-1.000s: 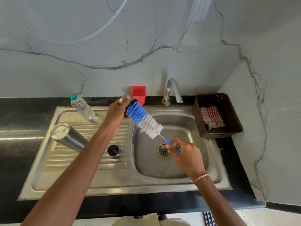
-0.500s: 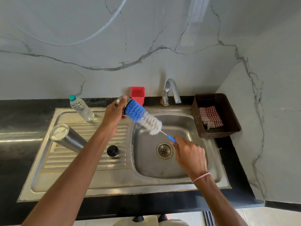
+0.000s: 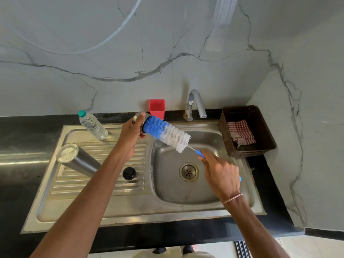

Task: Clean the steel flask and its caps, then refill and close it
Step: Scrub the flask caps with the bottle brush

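My left hand grips the steel outer cap above the left rim of the sink basin, its open side facing right. The blue tip of a blue-and-white bottle brush is pushed into that cap. My right hand holds the brush's blue handle over the basin. The steel flask stands upside down on the draining board, partly hidden by my left forearm. A small black inner cap lies on the draining board near the basin.
A clear plastic water bottle stands at the back of the draining board. A red holder and the tap are behind the sink basin. A brown basket with a checked cloth sits on the right counter.
My right hand has slid down the handle toward the right. The brush tip has gone a little deeper into the cap. My left hand has barely moved.
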### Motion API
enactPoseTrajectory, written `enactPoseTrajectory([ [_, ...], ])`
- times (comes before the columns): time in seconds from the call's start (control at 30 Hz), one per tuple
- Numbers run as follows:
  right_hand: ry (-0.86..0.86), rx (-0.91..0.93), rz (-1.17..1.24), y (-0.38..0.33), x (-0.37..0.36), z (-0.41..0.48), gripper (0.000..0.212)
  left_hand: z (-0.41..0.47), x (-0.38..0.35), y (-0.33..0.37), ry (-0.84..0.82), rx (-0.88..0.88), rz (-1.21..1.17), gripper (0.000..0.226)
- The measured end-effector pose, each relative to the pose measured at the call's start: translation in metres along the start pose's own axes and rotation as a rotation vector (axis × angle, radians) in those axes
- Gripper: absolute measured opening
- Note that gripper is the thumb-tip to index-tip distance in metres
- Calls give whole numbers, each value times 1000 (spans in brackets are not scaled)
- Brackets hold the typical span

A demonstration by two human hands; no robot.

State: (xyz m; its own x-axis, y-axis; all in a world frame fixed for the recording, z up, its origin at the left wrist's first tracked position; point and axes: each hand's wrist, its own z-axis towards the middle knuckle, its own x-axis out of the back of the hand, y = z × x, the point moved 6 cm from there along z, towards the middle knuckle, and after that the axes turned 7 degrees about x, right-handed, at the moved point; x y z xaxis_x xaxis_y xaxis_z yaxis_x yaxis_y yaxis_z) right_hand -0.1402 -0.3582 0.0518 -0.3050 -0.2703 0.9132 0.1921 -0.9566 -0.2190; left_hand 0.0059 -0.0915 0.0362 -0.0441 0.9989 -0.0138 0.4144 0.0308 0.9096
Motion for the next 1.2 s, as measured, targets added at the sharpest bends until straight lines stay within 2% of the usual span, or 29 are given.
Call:
enactPoseTrajectory([
  [0.03, -53, -33, 159, 2, -3, 5, 8, 1, 0, 0, -11, -6, 3, 26],
  [0.1, -273, -214, 635, 9, -19, 9, 20, 2, 0, -1, -30, -10, 10, 26],
  [0.13, -351, -284, 775, 11, -25, 9, 25, 2, 1, 0, -33, -10, 10, 28],
  [0.17, -352, -290, 765, 11, -25, 10, 27, 3, 2, 0, -29, -9, 10, 30],
  [0.2, -304, -260, 636, 14, -23, 11, 28, 3, 2, 1, -21, -10, 7, 32],
  [0.3, -103, -193, -60, 24, -5, 6, 36, 4, 1, 0, 2, -10, -10, 33],
  [0.33, -59, -178, -187, 21, 0, 3, 37, 3, -1, -1, 5, -10, -19, 32],
  [0.4, -37, -123, -244, 15, 3, 3, 41, 1, -4, -3, 7, -17, -39, 29],
  [0.43, -91, -98, -207, 12, 0, 4, 43, 1, -5, -3, 12, -24, -40, 28],
  [0.47, -201, -116, -97, 12, -6, 6, 45, 1, -6, -3, 16, -30, -37, 27],
  [0.5, -403, -221, 135, 15, -18, 4, 48, 1, -6, -4, 12, -33, -31, 27],
  [0.57, -754, -551, 778, 8, -31, -8, 54, 3, -5, -6, 10, -26, -29, 28],
  [0.6, -810, -639, 952, 5, -31, -9, 56, 4, -2, -6, 17, -20, -35, 28],
  [0.63, -778, -630, 982, 5, -31, -7, 56, 5, 0, -6, 27, -18, -38, 28],
  [0.67, -677, -532, 865, 9, -29, -3, 55, 6, 2, -5, 40, -17, -36, 28],
  [0.73, -382, -237, 326, 19, -16, 7, 45, 6, 3, -6, 58, -7, -29, 28],
  [0.8, -110, -55, -110, 17, 1, 10, 38, 7, 2, -8, 61, -5, -30, 31],
  [0.87, 13, 19, -212, 10, 11, 8, 39, 4, 1, -7, 54, 3, -50, 38],
  [0.93, -20, 36, -195, 6, 5, 9, 44, 3, 0, -4, 40, -2, -72, 58],
  [1.0, -275, -99, -7, 12, -11, 13, 47, 4, -2, -3, 26, -13, -62, 68],
  [1.03, -476, -246, 256, 18, -22, 12, 47, 4, -2, -3, 27, -14, -56, 59],
  [1.1, -815, -644, 1044, 9, -32, -1, 48, 5, -3, -6, 37, -17, -44, 36],
  [1.13, -859, -757, 1270, 7, -31, -3, 48, 6, -3, -8, 46, -13, -46, 31],
  [1.17, -864, -789, 1374, 5, -29, -1, 48, 6, -1, -10, 54, -3, -51, 30],
  [1.2, -869, -804, 1379, 4, -27, 0, 47, 7, 0, -12, 62, 10, -64, 30],
])
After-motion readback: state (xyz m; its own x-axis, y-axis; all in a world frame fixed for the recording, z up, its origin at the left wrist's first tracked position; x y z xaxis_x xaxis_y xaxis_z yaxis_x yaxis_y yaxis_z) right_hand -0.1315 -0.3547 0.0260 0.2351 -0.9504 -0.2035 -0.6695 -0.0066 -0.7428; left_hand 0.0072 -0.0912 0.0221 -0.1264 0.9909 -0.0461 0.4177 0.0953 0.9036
